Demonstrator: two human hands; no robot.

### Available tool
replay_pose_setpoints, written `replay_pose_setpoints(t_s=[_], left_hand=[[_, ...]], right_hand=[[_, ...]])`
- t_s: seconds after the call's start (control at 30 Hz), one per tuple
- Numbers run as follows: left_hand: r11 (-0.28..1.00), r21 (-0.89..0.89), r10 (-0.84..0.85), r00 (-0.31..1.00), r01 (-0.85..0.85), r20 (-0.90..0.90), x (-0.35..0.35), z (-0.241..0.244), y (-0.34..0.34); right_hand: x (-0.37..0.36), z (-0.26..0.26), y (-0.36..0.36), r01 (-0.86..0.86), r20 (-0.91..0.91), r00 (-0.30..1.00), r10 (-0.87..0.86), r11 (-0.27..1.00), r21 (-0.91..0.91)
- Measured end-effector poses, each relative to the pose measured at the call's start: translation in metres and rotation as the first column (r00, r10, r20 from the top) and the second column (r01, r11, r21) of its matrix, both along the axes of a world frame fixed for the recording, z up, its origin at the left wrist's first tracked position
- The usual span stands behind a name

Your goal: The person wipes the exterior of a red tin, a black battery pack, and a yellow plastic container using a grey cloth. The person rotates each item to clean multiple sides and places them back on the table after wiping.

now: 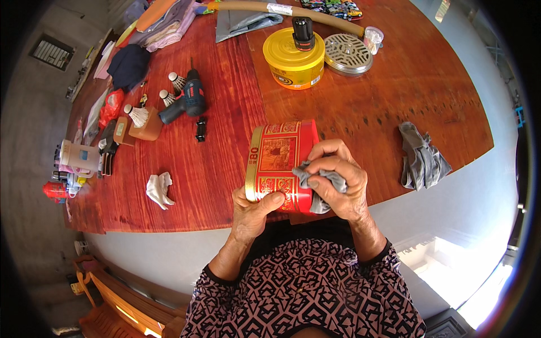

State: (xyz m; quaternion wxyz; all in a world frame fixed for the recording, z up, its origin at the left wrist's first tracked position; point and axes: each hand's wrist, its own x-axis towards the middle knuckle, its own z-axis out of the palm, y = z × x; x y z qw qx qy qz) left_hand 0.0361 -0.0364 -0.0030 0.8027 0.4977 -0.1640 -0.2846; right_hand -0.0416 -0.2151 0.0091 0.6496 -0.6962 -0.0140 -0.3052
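Observation:
A red tin with gold ornament and a gold rim (pixel 277 156) is tilted on its side above the near edge of the wooden table (pixel 228 169). My left hand (pixel 252 213) grips its lower left corner, the thumb lying over the printed side. A grey cloth (pixel 327 179) is pinched in the fingers of my right hand (pixel 342 177) and touches the tin's right side. Part of the cloth hangs below my fingers. To the right, a second grey cloth (pixel 422 158) lies crumpled near the table edge. A crumpled white cloth or tissue (pixel 159 190) lies to the left.
Beyond the tin stand a yellow tub (pixel 293 69) with a black battery (pixel 303 36) on its lid and a round slotted metal tin (pixel 348 55). A cordless drill (pixel 190 99), shuttlecocks (pixel 136 115) and brown blocks (pixel 146 126) sit at left. Folded fabrics (pixel 169 25) lie farther back.

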Motion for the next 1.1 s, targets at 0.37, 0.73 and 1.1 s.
replay_pose_setpoints(t_s=[0.37,0.73,1.1], left_hand=[[0.999,-0.034,0.036,0.998,-0.038,-0.054,0.005,0.0,0.003],[0.999,0.003,0.032,0.996,-0.032,-0.079,0.013,0.005,0.002],[0.998,0.046,0.034,0.998,-0.032,-0.05,0.006,0.013,-0.013]], right_hand=[[0.036,-0.008,-0.002,0.177,0.014,0.983,-0.181,0.974,0.143],[0.0,0.009,0.008,0.063,0.146,0.989,-0.03,0.971,-0.23],[-0.009,0.017,0.003,0.151,0.044,0.989,-0.145,0.939,-0.308]])
